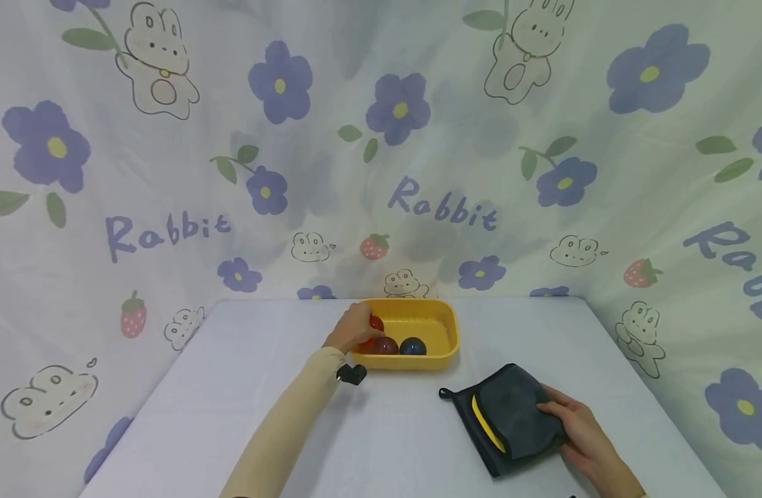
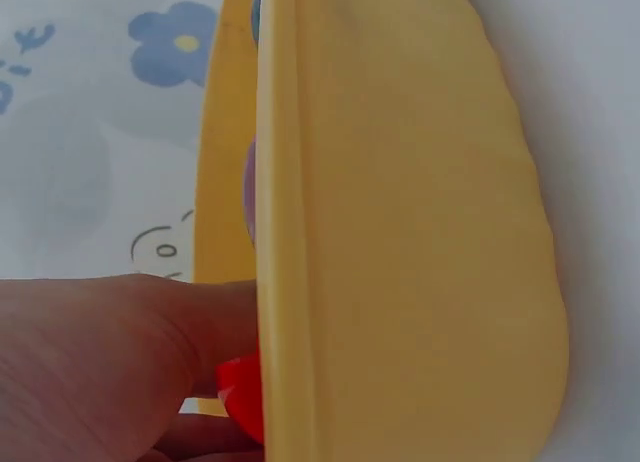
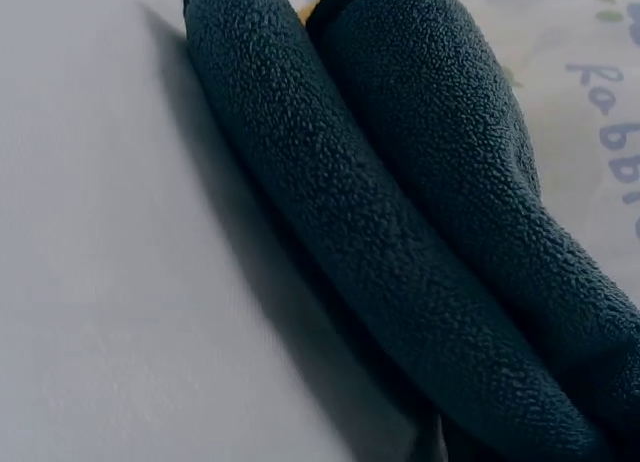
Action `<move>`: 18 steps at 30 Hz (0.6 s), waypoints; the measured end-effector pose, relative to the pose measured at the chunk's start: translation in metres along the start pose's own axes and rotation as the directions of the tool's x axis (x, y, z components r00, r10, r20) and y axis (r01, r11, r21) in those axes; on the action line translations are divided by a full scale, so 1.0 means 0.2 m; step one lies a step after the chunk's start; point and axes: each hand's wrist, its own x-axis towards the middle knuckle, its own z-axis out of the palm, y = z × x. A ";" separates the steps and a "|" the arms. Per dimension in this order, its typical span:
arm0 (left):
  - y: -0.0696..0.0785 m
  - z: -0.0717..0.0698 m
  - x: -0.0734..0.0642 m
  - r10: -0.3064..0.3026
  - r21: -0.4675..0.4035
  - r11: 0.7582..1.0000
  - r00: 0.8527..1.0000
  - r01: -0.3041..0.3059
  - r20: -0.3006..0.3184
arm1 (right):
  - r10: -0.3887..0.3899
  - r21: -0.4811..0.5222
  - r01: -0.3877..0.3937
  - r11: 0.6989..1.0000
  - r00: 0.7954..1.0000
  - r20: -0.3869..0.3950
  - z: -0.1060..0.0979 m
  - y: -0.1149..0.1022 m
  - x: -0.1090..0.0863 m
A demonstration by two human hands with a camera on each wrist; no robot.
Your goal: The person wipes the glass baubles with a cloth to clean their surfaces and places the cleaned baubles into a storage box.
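Note:
Inside the left end of a yellow tray (image 1: 443, 361), my left hand (image 1: 352, 328) has its fingers and thumb around a red ball (image 1: 376, 323). In the left wrist view the red ball (image 2: 243, 397) shows between the fingers, partly hidden by the tray wall (image 2: 400, 232). A dark red ball (image 1: 385, 345) and a dark blue ball (image 1: 413, 346) lie in the tray beside the hand. My right hand (image 1: 583, 432) grips the right edge of a folded dark grey towel (image 1: 521, 408), thumb on top. The towel (image 3: 370, 222) fills much of the right wrist view, the fingers hidden.
A white tabletop (image 1: 263, 360) spreads under everything. Behind it hangs a curtain (image 1: 331, 166) printed with rabbits and purple flowers, close to the tray's far side. The towel has a small hanging loop (image 1: 446, 393) and a yellow strip (image 1: 488, 423).

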 end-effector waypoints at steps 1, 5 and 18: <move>0.00 0.00 0.00 -0.001 0.004 1.000 1.000 0.001 0.002 | -0.002 -0.012 0.002 1.000 1.000 -0.013 0.00 0.00 0.00; 0.01 -0.01 -0.01 0.001 0.026 1.000 1.000 -0.001 -0.001 | -0.026 -0.127 0.019 0.992 0.998 -0.052 -0.02 -0.03 0.02; 0.07 -0.13 -0.16 0.007 -0.008 1.000 0.993 -0.008 -0.117 | -0.386 -0.479 0.278 0.833 0.912 -0.142 -0.02 -0.20 -0.07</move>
